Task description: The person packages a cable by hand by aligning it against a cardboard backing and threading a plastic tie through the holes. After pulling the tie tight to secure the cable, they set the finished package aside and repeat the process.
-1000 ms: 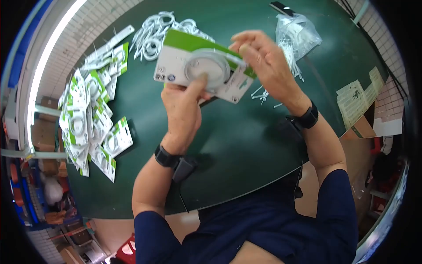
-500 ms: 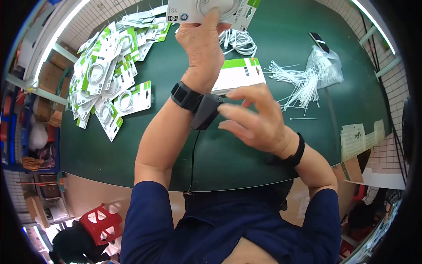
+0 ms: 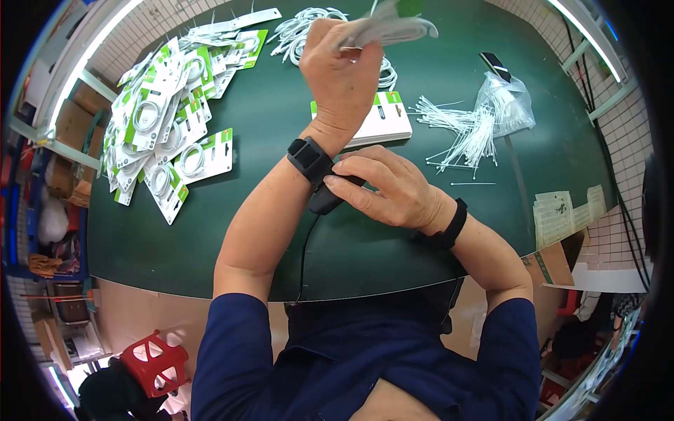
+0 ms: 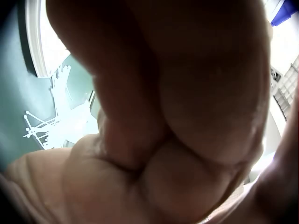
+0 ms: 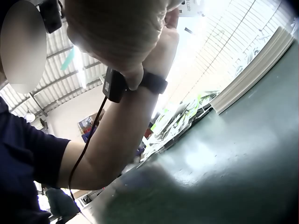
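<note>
Raised over the far side of the table, my left hand (image 3: 342, 81) grips a carded white cable (image 3: 397, 29), whose card is tilted nearly edge-on and blurred. My right hand (image 3: 393, 188) has its thumb and fingers on the black wrist camera (image 3: 328, 199) strapped to my left wrist. From the right wrist view, the thumb lies against that camera's housing (image 5: 114, 85). The left palm (image 4: 187, 98) fills most of the left wrist view and hides the card there. Beneath the left hand lies a stack of white and green cards (image 3: 385, 128).
At left is a heap of carded cables (image 3: 147, 116). Coiled white cables (image 3: 298, 31) lie at the back. White cable ties (image 3: 467, 137) spread beside a clear bag (image 3: 516, 116) and a phone (image 3: 496, 65). A cord (image 3: 303, 259) runs from the wrist camera over the table's front edge.
The left hand moved away from me with the carded cable, which has turned from face-on to nearly edge-on. My right hand left the card and came down onto the left wrist camera.
</note>
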A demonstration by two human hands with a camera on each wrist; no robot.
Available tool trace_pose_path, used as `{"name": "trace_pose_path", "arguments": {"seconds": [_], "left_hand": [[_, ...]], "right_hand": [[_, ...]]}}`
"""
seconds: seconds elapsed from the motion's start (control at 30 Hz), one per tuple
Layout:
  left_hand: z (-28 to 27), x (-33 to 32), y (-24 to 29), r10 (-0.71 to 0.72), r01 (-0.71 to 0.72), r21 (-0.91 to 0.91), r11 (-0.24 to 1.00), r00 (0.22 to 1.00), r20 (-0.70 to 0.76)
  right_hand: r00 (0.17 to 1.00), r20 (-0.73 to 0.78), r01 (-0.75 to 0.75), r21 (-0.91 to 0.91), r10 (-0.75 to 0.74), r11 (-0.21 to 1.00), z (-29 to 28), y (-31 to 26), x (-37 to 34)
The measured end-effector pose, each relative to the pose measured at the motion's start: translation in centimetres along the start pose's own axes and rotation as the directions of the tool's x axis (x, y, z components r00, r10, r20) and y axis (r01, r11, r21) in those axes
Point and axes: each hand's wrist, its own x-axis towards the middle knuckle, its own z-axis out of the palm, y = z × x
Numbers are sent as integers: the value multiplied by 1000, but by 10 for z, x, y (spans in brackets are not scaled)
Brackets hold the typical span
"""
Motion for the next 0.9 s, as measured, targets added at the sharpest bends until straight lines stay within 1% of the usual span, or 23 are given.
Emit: {"name": "trace_pose_path", "arguments": {"seconds": [0.03,0.07,0.1,0.13,0.2,0.23,0.33,0.37,0.4,0.47,0.5,0.57,0.6,0.63,0.67,0.7,0.73,0.77,0.8,0.83,0.87,0.9], "left_hand": [[-4,2,-3,238,-247,139,959,968,79],[-7,3,-5,446,-482,251,840,875,188],[-9,2,-6,445,-481,253,839,876,189],[-11,0,-7,484,-562,285,776,821,302],[-15,-3,-9,520,-717,310,624,677,521],[-17,-3,-10,518,-717,311,624,677,523],[-20,-5,-13,397,-708,406,578,679,618],[-21,-7,-14,392,-706,403,582,678,622],[-20,-8,-14,379,-684,407,605,697,609],[-21,-8,-15,352,-642,410,647,729,587],[-21,-7,-15,349,-645,406,647,725,594],[-22,0,-17,276,-439,473,764,885,376],[-22,3,-17,223,-324,483,813,941,256],[-22,7,-19,224,-326,481,814,940,259],[-23,12,-20,200,-290,505,813,954,225],[-24,18,-21,180,-252,529,810,966,186],[-26,23,-22,160,-214,552,806,976,145],[-28,26,-23,165,-216,552,805,976,142],[-30,29,-24,158,-194,536,822,981,111],[-33,31,-25,150,-171,518,838,985,83],[-34,32,-27,139,-149,499,854,989,57],[-33,34,-28,138,-150,499,854,989,61]], "right_hand": [[1000,0,-1,0,1,1000,0,1,-1],[1000,-1,-6,11,6,1000,0,2,-1],[1000,-3,-11,25,11,1000,1,3,-2],[1000,-5,-17,40,17,999,3,3,-2],[1000,6,-17,72,17,997,7,5,-4],[1000,18,-19,100,18,995,9,5,-5],[1000,29,-15,127,11,992,11,10,-6],[999,34,0,134,-5,991,12,13,-7],[999,36,18,139,-23,990,12,15,-6],[999,32,9,142,-14,990,4,16,-2],[999,33,4,145,-9,989,-1,17,0],[1000,28,-2,141,-2,990,-2,17,0],[994,-9,-110,149,112,983,-1,17,-1],[974,-42,-215,161,224,963,1,17,-2],[941,-72,-314,178,330,933,2,17,-3],[943,-70,-309,176,325,935,3,17,-4],[881,-5,-450,296,473,842,4,14,-6],[797,78,-575,400,599,713,5,11,-8],[693,175,-679,485,699,552,6,8,-9],[695,172,-676,487,698,553,7,5,-10],[645,266,-700,580,716,416,8,3,-11],[596,363,-713,650,717,264,8,0,-13]]}}
